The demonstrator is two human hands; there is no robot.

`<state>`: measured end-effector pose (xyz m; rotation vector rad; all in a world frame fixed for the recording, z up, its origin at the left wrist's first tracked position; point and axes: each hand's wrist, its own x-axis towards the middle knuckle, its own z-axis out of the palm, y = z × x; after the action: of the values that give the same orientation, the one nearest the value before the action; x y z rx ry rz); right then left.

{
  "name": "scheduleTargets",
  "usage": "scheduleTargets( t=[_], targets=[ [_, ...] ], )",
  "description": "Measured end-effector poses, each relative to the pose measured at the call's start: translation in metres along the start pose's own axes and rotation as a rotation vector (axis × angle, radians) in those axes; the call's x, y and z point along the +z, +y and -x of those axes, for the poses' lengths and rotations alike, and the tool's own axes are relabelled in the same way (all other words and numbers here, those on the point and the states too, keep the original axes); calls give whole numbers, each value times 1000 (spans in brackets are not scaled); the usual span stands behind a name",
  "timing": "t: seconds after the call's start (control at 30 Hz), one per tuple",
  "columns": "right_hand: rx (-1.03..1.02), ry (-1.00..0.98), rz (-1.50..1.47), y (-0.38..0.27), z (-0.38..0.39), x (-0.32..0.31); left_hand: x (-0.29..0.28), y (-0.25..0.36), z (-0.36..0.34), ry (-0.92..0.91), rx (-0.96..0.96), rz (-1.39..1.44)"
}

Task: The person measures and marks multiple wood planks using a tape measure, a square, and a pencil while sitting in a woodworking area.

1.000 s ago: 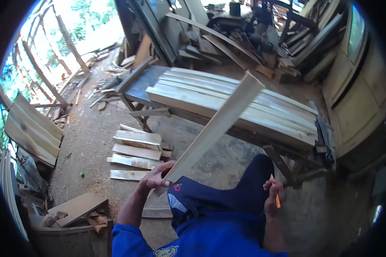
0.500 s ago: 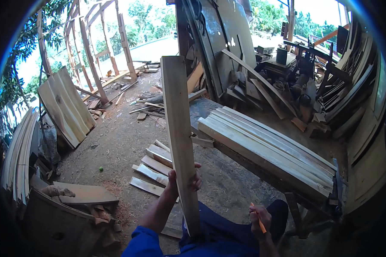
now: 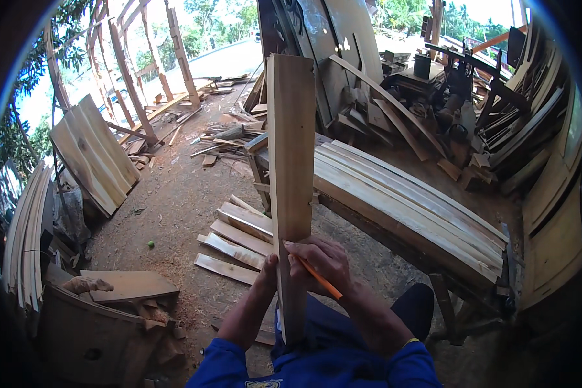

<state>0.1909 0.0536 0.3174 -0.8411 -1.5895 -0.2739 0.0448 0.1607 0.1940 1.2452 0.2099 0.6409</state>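
Note:
A long, pale wooden plank (image 3: 292, 149) stands nearly upright in front of me, its lower end at my lap. My left hand (image 3: 266, 275) grips the plank's left edge below its middle; the thumb shows and the other fingers are hidden behind the wood. Against the plank's right side is my right hand (image 3: 323, 262), closed round an orange pencil (image 3: 321, 279). The pencil slants down to the right from the fingers, and its upper end lies by the face of the plank. Whether its tip touches the wood I cannot tell.
To the right, a workbench carries several long planks (image 3: 407, 213) side by side. Shorter boards (image 3: 236, 249) lie on the dirt floor left of the plank. A wide slab (image 3: 97, 158) leans at the far left. Scrap wood and machinery (image 3: 459, 123) crowd the back right.
My right hand has risen from my right knee to the plank, carrying the orange pencil. The plank's top has shifted right and up in view.

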Motion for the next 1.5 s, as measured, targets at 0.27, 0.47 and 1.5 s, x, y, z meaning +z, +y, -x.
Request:
scheduleTargets(
  t=[0.27, 0.47, 1.5],
  targets=[
    [-106, 65, -7, 3, 9, -9, -14, -25, 4, -40, 17, 54],
    [-96, 45, 102, 17, 20, -9, -7, -18, -4, -98, 12, 238],
    [882, -309, -163, -30, 189, -1, 6, 53, -43, 91, 191, 166]
  ],
)
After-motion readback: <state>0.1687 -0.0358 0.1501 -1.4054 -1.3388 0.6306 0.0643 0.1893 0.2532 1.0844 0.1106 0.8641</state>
